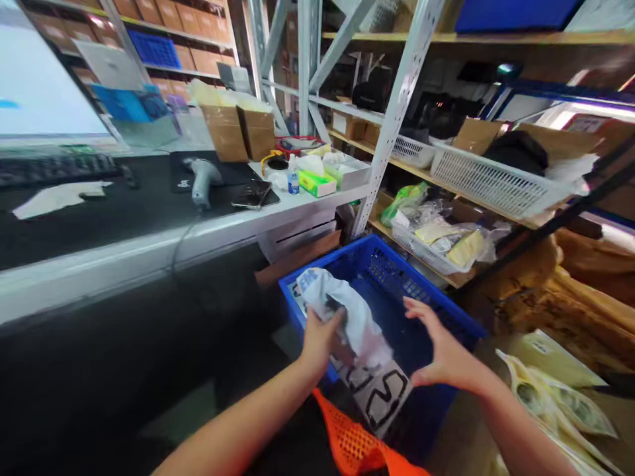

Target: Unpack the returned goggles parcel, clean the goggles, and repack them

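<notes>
A blue plastic crate (446,314) stands on the floor below me. My left hand (320,337) is closed on a white plastic bag (354,317) with a blue-printed top, lifted over the crate's near left side. Beneath it lies a flat white package with black lettering (381,393). My right hand (444,354) hovers over the crate to the right of the bag, fingers spread and holding nothing.
An orange mesh basket (357,443) is at the near edge. A desk (149,251) at left carries a barcode scanner (201,178), keyboard (54,168), phone (253,195) and boxes. Metal shelving (397,112) with white baskets (491,178) stands behind. Bagged goods (560,396) lie at right.
</notes>
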### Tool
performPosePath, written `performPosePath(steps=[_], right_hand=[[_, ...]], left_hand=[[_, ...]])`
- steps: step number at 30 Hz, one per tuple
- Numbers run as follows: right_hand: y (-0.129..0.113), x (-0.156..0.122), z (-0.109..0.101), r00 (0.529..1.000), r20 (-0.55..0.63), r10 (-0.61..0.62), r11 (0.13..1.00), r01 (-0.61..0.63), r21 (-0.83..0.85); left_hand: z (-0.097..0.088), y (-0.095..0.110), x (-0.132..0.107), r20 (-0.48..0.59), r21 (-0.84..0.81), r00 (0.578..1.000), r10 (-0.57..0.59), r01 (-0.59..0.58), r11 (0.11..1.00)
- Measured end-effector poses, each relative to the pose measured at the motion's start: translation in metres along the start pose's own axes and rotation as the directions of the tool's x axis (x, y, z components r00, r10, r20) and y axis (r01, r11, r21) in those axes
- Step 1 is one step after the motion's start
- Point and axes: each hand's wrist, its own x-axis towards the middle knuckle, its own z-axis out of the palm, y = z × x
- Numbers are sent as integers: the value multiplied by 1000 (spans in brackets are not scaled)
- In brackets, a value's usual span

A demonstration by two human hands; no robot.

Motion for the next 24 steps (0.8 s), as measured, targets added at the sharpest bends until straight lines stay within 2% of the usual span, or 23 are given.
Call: performPosePath(steps=[3, 4, 6, 8, 10, 13, 15, 19, 21, 24], right_hand=[[-13, 37, 67, 998, 61, 30, 995, -35, 92], [-14, 48, 81, 998, 49, 48, 986, -56, 159], [-11, 68, 93, 993, 63, 95, 954, -109, 281], [-3, 80, 87, 990, 86, 114, 935, -137, 328], [3, 85, 71, 991, 67, 119, 940, -134, 313], [5, 87, 51, 992, -6, 123, 959, -118, 259], [2, 89, 44, 993, -46, 107, 976, -96, 195], [-5, 97, 36, 990, -135, 48, 999, -47, 15], [-6, 100, 33, 983, -182, 22, 996, -37, -80], [-2, 100, 30, 960, -280, -12, 980, -44, -193]], left_hand=[[7, -5, -20, 75, -1, 997, -9, 9, 1000], [7, -4, -25, 102, 17, 995, -2, 0, 1000], [0, 1, -28, 161, 75, 987, 15, -28, 997], [-14, 10, -24, 214, 174, 976, 45, -83, 981], [-31, 21, -15, 267, 308, 961, 75, -158, 938], [-47, 35, -1, 313, 522, 943, 116, -272, 808], [-49, 42, 4, 332, 634, 932, 147, -335, 697], [-41, 50, 4, 370, 769, 914, 164, -401, 498], [-38, 51, 3, 396, 799, 906, 149, -419, 432], [-34, 48, 3, 463, 793, 877, 130, -475, 381]])
